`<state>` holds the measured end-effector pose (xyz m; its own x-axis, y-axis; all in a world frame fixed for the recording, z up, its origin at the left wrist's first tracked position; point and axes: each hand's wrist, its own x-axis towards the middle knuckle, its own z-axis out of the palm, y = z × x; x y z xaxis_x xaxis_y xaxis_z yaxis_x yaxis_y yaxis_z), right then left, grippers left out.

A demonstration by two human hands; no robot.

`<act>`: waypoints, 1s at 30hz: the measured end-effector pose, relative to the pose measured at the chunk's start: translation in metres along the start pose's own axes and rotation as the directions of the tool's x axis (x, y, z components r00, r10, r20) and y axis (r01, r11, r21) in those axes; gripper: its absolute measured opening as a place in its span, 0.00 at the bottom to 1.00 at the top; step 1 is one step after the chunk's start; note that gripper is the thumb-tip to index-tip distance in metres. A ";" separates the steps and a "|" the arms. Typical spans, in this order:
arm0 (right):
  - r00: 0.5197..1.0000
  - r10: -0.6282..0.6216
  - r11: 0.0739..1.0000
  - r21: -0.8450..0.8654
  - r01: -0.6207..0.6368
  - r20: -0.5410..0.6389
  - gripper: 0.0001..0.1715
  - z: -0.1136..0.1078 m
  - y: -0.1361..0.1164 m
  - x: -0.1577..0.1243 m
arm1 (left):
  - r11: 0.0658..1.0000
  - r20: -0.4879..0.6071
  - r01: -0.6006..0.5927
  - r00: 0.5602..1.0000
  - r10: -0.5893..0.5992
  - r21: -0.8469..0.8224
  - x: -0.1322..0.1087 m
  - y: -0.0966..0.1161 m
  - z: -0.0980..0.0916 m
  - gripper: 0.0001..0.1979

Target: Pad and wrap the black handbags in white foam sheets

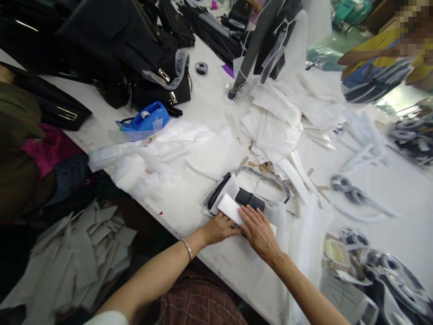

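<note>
To the left of your left hand [219,228] you had a bare strip of desk [184,192], between the front edge and the heap of white wrapping [142,168], marked by a small pink scrap [160,213]. Straight ahead, the plastic-wrapped handle loop [287,189] curved across your way, and behind it the fanned white sheets [274,122] spread wide, below the grey pole [251,54]. The blue tape dispenser [149,118] and black bags [108,49] obstructed the far left, but open desk lay between bags and pole. Past your right hand [260,231], room opened between the coiled rolls [350,187] and the heaped wrapped parts [392,275].
</note>
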<state>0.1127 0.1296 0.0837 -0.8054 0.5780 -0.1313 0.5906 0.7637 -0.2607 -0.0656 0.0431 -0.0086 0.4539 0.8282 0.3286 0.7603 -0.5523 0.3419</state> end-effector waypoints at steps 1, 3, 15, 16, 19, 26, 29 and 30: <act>1.000 0.003 0.999 -0.040 -0.004 -0.025 0.28 0.007 -0.001 -0.004 | 1.000 -0.016 -0.009 1.000 0.009 0.002 0.001 -0.001 0.000 0.13; 0.997 0.003 0.995 -0.096 -0.010 -0.072 0.30 0.020 0.000 -0.010 | 1.000 -0.049 -0.021 0.999 0.021 0.007 0.004 -0.002 -0.004 0.12; 0.983 -0.064 0.996 -0.066 0.053 -0.174 0.32 0.048 0.007 -0.014 | 0.994 -0.028 -0.055 0.998 0.052 -0.092 -0.010 0.009 -0.076 0.16; 0.981 -0.068 0.997 -0.056 0.058 -0.184 0.32 0.048 0.006 -0.015 | 0.996 -0.002 -0.060 0.998 0.060 -0.065 -0.004 0.009 -0.079 0.17; 0.974 -0.071 0.997 -0.016 0.070 -0.214 0.30 0.049 0.005 -0.013 | 0.996 0.088 -0.036 0.996 0.029 0.078 0.016 0.007 -0.072 0.23; 0.951 -0.017 0.999 0.030 0.028 -0.308 0.31 0.047 0.000 -0.015 | 0.973 0.125 0.042 0.989 -0.072 0.227 0.009 -0.010 -0.024 0.27; 0.917 0.075 0.997 0.007 -0.079 -0.391 0.28 0.049 -0.011 -0.024 | 0.979 0.111 0.025 0.993 -0.048 0.203 0.004 -0.014 -0.022 0.25; 0.910 0.097 0.994 -0.002 -0.107 -0.404 0.27 0.050 -0.014 -0.027 | 0.980 0.106 0.026 0.993 -0.047 0.195 0.004 -0.014 -0.022 0.24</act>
<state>0.1237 0.0882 0.0428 -0.6547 0.7162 0.2416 0.6735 0.6979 -0.2436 -0.0847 0.0517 0.0073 0.4643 0.8588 0.2167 0.8478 -0.5017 0.1718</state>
